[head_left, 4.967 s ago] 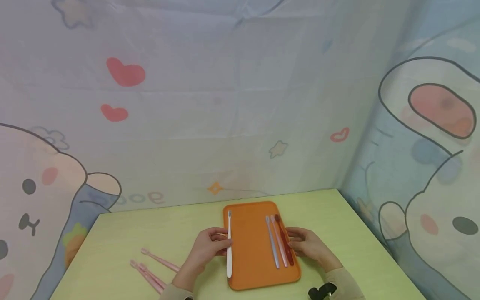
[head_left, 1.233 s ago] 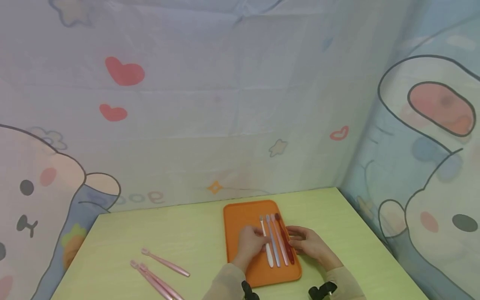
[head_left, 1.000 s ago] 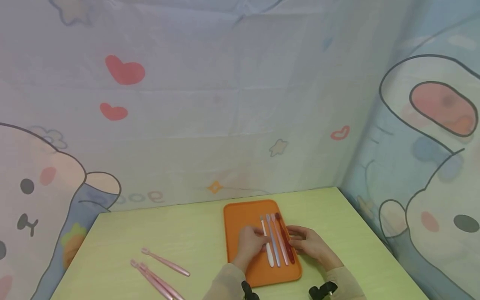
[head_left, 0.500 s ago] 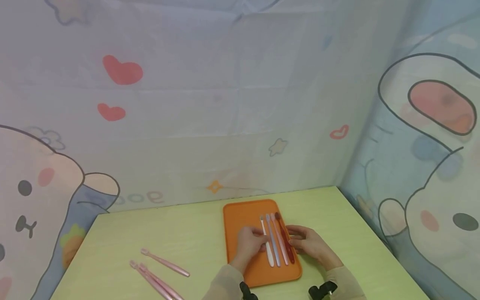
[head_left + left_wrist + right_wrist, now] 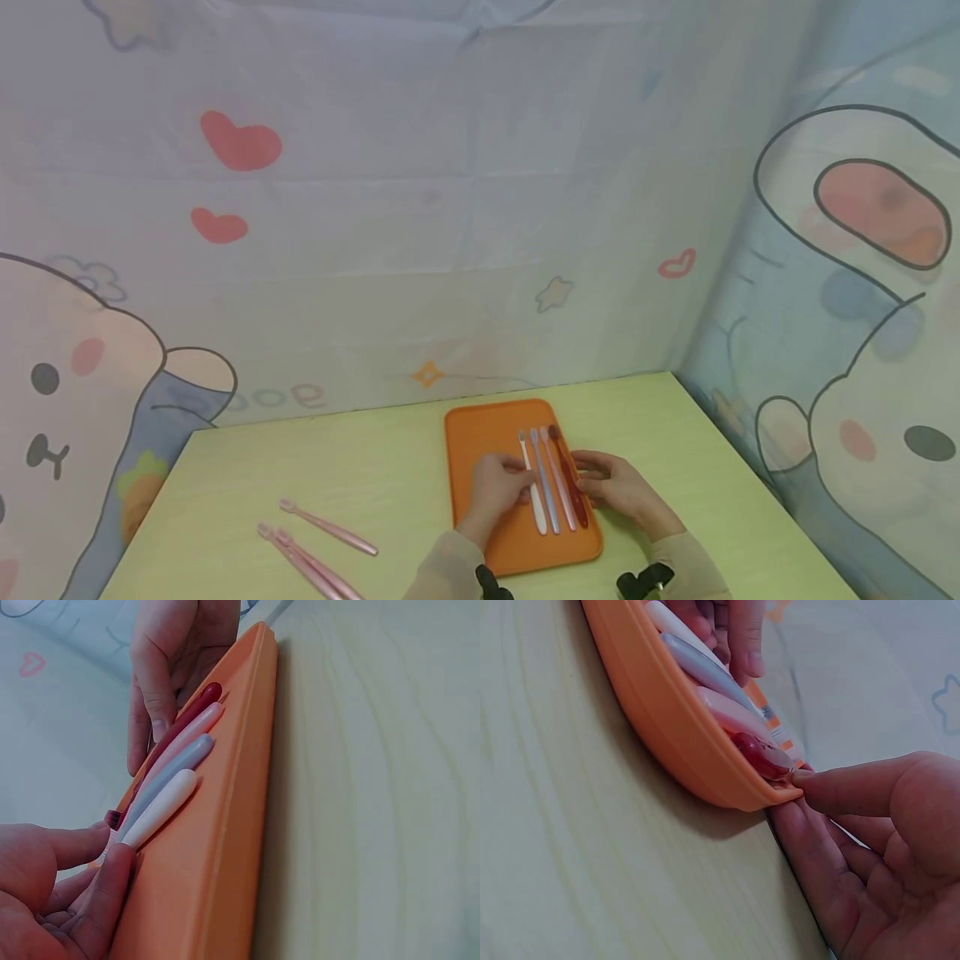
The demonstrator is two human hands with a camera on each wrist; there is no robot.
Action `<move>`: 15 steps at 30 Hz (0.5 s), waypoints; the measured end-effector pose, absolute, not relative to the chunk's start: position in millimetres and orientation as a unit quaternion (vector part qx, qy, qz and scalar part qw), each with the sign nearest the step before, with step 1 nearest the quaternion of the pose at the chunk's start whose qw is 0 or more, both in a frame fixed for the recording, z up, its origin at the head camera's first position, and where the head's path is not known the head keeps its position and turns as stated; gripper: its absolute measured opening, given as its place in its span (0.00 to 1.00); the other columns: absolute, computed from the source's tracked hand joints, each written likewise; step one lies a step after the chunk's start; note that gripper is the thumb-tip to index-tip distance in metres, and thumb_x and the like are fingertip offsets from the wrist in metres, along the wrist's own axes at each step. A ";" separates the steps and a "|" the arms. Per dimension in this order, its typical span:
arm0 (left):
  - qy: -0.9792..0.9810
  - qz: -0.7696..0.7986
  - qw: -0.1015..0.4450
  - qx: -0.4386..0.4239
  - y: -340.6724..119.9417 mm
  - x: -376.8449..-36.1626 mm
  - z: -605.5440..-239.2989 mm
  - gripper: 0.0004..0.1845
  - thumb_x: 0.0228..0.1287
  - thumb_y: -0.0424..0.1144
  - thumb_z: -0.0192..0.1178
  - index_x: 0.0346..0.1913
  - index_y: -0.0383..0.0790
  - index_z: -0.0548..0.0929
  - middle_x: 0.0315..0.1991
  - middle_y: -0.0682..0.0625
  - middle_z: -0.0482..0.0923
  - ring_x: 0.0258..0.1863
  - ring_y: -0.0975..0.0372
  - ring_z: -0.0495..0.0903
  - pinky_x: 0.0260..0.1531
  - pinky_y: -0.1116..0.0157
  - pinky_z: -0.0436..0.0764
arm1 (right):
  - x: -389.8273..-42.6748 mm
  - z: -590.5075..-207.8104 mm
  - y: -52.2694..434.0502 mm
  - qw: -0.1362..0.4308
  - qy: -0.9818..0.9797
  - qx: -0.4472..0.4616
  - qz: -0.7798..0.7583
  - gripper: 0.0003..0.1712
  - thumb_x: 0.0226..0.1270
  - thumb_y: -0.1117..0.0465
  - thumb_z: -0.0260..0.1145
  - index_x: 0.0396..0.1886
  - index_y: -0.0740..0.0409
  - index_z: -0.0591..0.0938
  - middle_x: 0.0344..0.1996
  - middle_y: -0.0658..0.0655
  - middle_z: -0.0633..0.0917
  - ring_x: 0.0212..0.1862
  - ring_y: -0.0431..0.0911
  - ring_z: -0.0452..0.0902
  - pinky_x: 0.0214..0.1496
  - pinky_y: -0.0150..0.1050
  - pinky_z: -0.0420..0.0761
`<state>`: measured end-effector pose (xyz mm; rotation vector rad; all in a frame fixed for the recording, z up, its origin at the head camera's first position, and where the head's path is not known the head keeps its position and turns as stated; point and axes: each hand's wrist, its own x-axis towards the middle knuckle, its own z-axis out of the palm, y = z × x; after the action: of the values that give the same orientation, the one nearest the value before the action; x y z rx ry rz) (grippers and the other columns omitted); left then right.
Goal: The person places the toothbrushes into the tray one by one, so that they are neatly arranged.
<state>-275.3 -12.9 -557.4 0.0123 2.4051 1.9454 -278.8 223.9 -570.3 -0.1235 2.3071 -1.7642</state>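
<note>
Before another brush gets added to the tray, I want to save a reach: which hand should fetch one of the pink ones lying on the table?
Left hand, probably. The pink brushes lie on its side of the tray, while the right hand rests at the tray's far edge.

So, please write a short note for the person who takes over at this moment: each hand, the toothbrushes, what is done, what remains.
Left hand: on the orange tray, fingers touching the white toothbrush.
Right hand: at the tray's right edge, straight fingers beside the dark red toothbrush, gripping nothing.
Done: four toothbrushes lie side by side on the tray: white, blue, pink, dark red.
Left: probably the three pink toothbrushes lying on the table to the left, off the tray.
</note>
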 end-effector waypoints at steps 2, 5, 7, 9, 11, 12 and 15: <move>0.772 0.635 0.025 0.007 -13.8 -275.5 -557.3 0.13 0.67 0.28 0.73 0.50 0.23 0.87 0.28 0.48 0.86 0.20 0.61 0.85 0.23 0.63 0.88 | -279.1 -570.7 223.8 0.117 0.788 -0.042 -0.603 0.32 0.75 0.67 0.69 0.76 0.68 0.74 0.66 0.70 0.81 0.58 0.53 0.84 0.47 0.43 0.88; 0.762 0.647 0.037 0.009 -15.7 -276.4 -558.5 0.15 0.67 0.29 0.72 0.52 0.23 0.86 0.30 0.47 0.86 0.22 0.60 0.86 0.24 0.63 0.88 | -279.7 -571.2 224.6 0.116 0.788 -0.043 -0.603 0.33 0.75 0.67 0.69 0.76 0.69 0.73 0.67 0.70 0.81 0.59 0.53 0.83 0.47 0.43 0.88; 0.753 0.656 0.046 0.012 -17.5 -276.7 -559.5 0.16 0.68 0.29 0.72 0.54 0.23 0.85 0.31 0.46 0.87 0.24 0.59 0.87 0.26 0.63 0.89 | -279.7 -570.7 225.0 0.117 0.786 -0.041 -0.605 0.33 0.75 0.67 0.69 0.76 0.68 0.73 0.67 0.69 0.80 0.59 0.52 0.83 0.46 0.42 0.88; 0.744 0.666 0.055 0.012 -20.0 -276.3 -559.8 0.16 0.69 0.29 0.71 0.55 0.23 0.85 0.33 0.46 0.87 0.26 0.58 0.88 0.27 0.62 0.90 | -279.7 -570.4 224.9 0.117 0.786 -0.043 -0.605 0.33 0.75 0.67 0.69 0.76 0.69 0.73 0.67 0.70 0.80 0.58 0.52 0.83 0.45 0.42 0.88; 0.733 0.677 0.062 0.013 -22.2 -275.5 -558.9 0.17 0.69 0.29 0.71 0.55 0.22 0.84 0.35 0.45 0.88 0.28 0.57 0.89 0.29 0.62 0.90 | -279.4 -569.8 224.4 0.117 0.787 -0.044 -0.604 0.33 0.74 0.68 0.69 0.76 0.69 0.73 0.67 0.70 0.80 0.58 0.52 0.84 0.45 0.42 0.88; 0.729 0.681 0.064 0.014 -23.1 -275.2 -558.7 0.17 0.69 0.29 0.71 0.56 0.22 0.84 0.35 0.44 0.88 0.28 0.56 0.89 0.29 0.61 0.90 | -279.3 -569.6 224.2 0.117 0.787 -0.045 -0.604 0.33 0.74 0.67 0.69 0.76 0.69 0.73 0.67 0.70 0.80 0.58 0.51 0.84 0.44 0.42 0.88; 0.723 0.688 0.065 0.016 -26.0 -272.7 -556.5 0.17 0.69 0.29 0.71 0.56 0.22 0.84 0.36 0.44 0.88 0.30 0.55 0.89 0.30 0.60 0.91 | -278.7 -568.7 223.4 0.117 0.788 -0.049 -0.603 0.33 0.74 0.68 0.69 0.75 0.70 0.73 0.67 0.71 0.80 0.57 0.51 0.84 0.44 0.42 0.88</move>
<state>-272.7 -26.0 -556.5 0.0482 2.1820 2.0754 -278.7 223.4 -568.7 -0.1420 2.3060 -1.7647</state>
